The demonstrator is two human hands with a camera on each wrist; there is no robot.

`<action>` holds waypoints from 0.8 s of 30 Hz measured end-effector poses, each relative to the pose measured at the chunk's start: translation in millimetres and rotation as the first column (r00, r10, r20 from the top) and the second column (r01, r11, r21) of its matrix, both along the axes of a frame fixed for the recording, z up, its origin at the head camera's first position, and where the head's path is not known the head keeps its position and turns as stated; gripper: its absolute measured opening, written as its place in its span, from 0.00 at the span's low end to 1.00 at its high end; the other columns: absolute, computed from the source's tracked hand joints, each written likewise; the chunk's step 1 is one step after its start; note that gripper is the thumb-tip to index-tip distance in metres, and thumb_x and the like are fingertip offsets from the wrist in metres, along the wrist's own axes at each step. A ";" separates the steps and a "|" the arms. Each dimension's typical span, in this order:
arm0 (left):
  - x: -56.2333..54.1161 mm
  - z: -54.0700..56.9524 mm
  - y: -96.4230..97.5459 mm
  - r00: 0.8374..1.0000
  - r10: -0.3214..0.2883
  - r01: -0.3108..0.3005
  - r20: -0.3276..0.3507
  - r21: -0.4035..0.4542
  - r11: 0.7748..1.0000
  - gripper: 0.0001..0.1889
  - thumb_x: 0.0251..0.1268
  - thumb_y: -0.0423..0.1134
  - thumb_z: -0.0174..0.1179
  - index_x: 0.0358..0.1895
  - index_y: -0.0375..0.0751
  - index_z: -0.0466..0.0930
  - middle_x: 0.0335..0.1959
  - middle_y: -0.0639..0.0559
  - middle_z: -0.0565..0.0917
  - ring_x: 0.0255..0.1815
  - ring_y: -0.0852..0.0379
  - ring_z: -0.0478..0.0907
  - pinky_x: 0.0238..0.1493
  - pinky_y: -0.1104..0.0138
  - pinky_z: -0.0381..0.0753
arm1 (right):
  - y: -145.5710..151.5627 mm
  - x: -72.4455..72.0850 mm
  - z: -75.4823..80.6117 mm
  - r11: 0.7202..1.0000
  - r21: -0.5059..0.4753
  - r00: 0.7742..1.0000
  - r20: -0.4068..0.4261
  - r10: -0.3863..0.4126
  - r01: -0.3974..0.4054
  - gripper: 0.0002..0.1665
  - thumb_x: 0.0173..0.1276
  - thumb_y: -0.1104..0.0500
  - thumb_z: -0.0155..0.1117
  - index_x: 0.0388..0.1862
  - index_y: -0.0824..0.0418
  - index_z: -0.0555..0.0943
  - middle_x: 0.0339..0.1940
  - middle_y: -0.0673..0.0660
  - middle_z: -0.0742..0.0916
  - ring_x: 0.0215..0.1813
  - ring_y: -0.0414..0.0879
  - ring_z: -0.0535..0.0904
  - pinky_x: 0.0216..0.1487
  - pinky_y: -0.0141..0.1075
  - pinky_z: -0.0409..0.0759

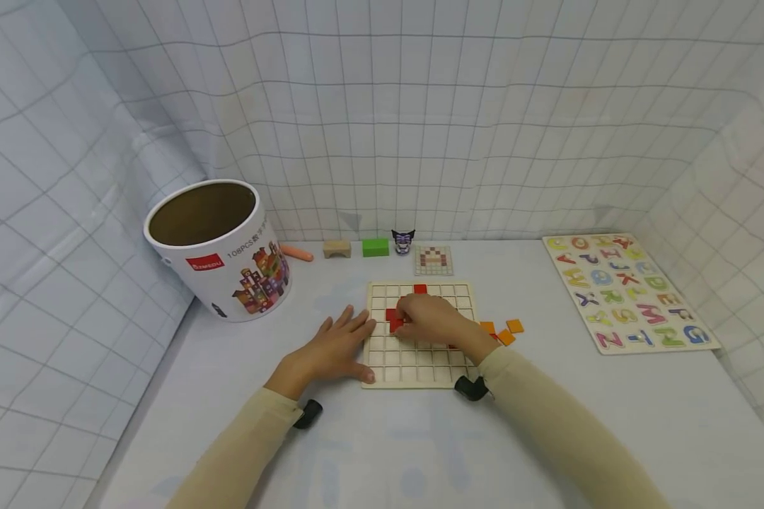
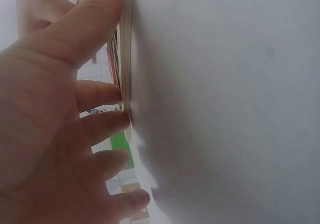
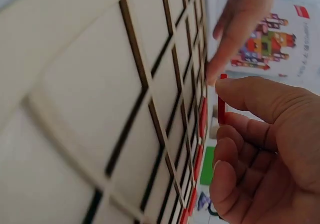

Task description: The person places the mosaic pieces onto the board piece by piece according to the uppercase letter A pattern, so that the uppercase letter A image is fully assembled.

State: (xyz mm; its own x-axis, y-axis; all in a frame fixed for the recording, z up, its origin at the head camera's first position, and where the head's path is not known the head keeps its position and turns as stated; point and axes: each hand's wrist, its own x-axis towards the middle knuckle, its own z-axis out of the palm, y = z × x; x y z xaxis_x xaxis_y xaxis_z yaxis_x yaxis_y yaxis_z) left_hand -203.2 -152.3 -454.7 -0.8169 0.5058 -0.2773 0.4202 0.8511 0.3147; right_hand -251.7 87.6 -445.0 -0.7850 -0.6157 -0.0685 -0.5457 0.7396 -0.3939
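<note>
A pale wooden grid board (image 1: 382, 375) lies on the table, with several red square tiles (image 1: 420, 288) in its cells. My left hand (image 1: 334, 350) rests against the board's left edge, its fingers spread; in the left wrist view the thumb (image 2: 95, 19) and some fingertips touch the board's side. Over the board's middle, my right hand (image 1: 436, 319) pinches a red square tile (image 3: 222, 102) between thumb and index finger. That tile is held edge-on in the right wrist view, just off the board's surface. From the head view, the right hand hides part of the grid.
Orange tiles (image 1: 514, 326) lie right of the board. Behind it stand a small pattern card (image 1: 433, 261), a figurine (image 1: 403, 242), a green block (image 1: 375, 247), a wooden arch block (image 1: 337, 249) and an orange stick (image 1: 296, 252). A white bucket (image 1: 229, 276) and an alphabet board (image 1: 630, 293) flank them.
</note>
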 end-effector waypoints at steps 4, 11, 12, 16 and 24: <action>0.1 -0.6 0.3 1.000 -0.009 0.009 -0.007 0.005 1.000 0.57 0.53 0.66 0.71 0.82 0.44 0.55 0.84 0.45 0.49 0.84 0.37 0.35 0.77 0.35 0.44 | -13.8 -1.9 -3.8 0.997 0.077 1.000 -0.029 0.000 0.002 0.10 0.68 0.52 0.71 0.36 0.54 0.79 0.29 0.49 0.77 0.29 0.42 0.71 0.30 0.35 0.68; -1.4 -1.6 -0.4 1.000 -0.008 0.008 -0.005 0.000 1.000 0.57 0.52 0.66 0.71 0.82 0.45 0.55 0.84 0.46 0.49 0.84 0.38 0.35 0.77 0.35 0.44 | -15.0 2.9 -5.7 0.996 0.091 0.999 -0.050 0.012 -0.007 0.12 0.70 0.51 0.71 0.46 0.55 0.84 0.35 0.47 0.79 0.33 0.43 0.74 0.35 0.36 0.74; -1.7 -1.7 -0.5 1.000 -0.009 0.009 -0.004 -0.001 1.000 0.57 0.52 0.66 0.71 0.82 0.45 0.55 0.84 0.46 0.49 0.84 0.38 0.35 0.77 0.35 0.44 | -14.2 3.9 -5.9 0.996 0.087 0.999 -0.050 0.021 -0.016 0.13 0.70 0.51 0.70 0.48 0.55 0.85 0.35 0.47 0.79 0.33 0.42 0.74 0.35 0.36 0.75; -2.6 -1.5 -1.2 1.000 -0.009 0.009 -0.009 -0.007 1.000 0.57 0.52 0.67 0.71 0.82 0.45 0.55 0.84 0.46 0.49 0.84 0.38 0.35 0.77 0.35 0.44 | -10.1 6.9 -6.6 0.995 0.084 0.997 -0.032 0.065 -0.063 0.19 0.72 0.48 0.68 0.58 0.53 0.86 0.36 0.51 0.82 0.34 0.44 0.78 0.34 0.37 0.77; -2.2 -2.9 -0.6 1.000 0.009 -0.009 0.002 -0.009 1.000 0.58 0.52 0.66 0.71 0.82 0.46 0.54 0.84 0.47 0.48 0.85 0.39 0.35 0.78 0.36 0.43 | 34.1 21.8 11.5 0.993 -0.105 0.998 -0.028 0.052 -0.055 0.23 0.74 0.50 0.66 0.65 0.56 0.82 0.42 0.50 0.86 0.38 0.43 0.79 0.41 0.38 0.80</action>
State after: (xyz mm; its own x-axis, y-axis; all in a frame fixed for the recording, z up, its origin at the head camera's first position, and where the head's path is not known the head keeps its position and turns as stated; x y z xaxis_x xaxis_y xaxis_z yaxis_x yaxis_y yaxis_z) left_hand -205.4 -152.9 -457.6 -0.8209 0.4958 -0.2833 0.4117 0.8577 0.3080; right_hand -229.9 121.7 -433.5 -0.7513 -0.6597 0.0186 -0.5942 0.6640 -0.4539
